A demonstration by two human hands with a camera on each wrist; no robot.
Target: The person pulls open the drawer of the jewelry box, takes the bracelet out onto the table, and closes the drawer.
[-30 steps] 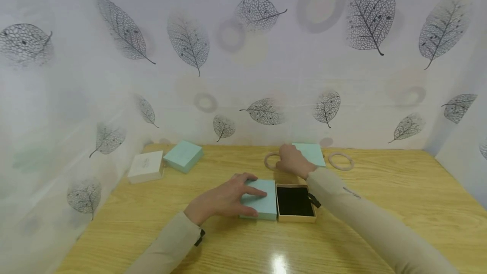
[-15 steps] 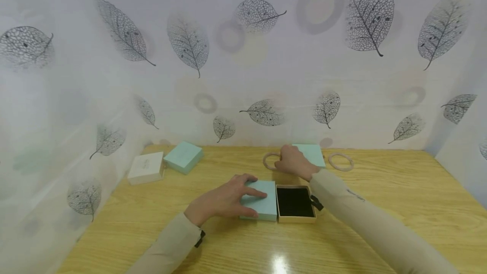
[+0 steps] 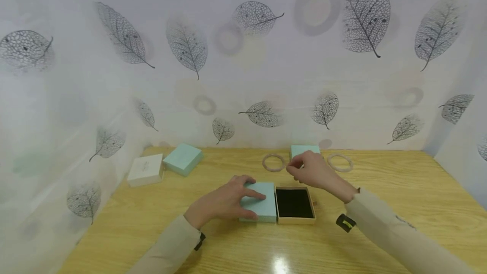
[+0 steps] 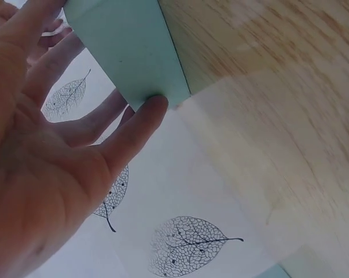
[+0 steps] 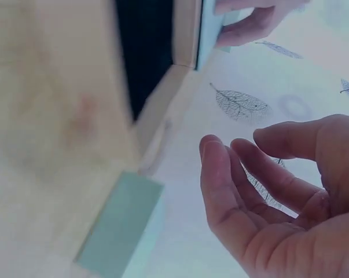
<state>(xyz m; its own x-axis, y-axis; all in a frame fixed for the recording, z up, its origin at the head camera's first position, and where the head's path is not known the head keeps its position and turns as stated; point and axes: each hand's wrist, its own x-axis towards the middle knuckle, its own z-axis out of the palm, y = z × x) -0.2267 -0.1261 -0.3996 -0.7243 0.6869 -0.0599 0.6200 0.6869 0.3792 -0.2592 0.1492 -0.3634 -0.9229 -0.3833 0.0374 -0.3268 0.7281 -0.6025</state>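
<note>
My left hand spans a mint-green box, the thumb at its near edge and fingers over the top and far edge. Against its right side stands an open tan tray with black padding and a small tab on the right. My right hand hovers behind the tray with loosely bent fingers. In the right wrist view there is nothing between that hand's thumb and fingertips. A pale brown bangle lies just left of it, and a second bangle to its right.
Another mint-green box stands at the table's back edge, partly hidden by my right hand. On the left are a white box and one more mint-green box. A leaf-print curtain hangs behind the wooden table.
My right hand has drawn away from the left bangle, towards the right and nearer to me, uncovering the whole ring. The left hand stays on the mint-green box.
</note>
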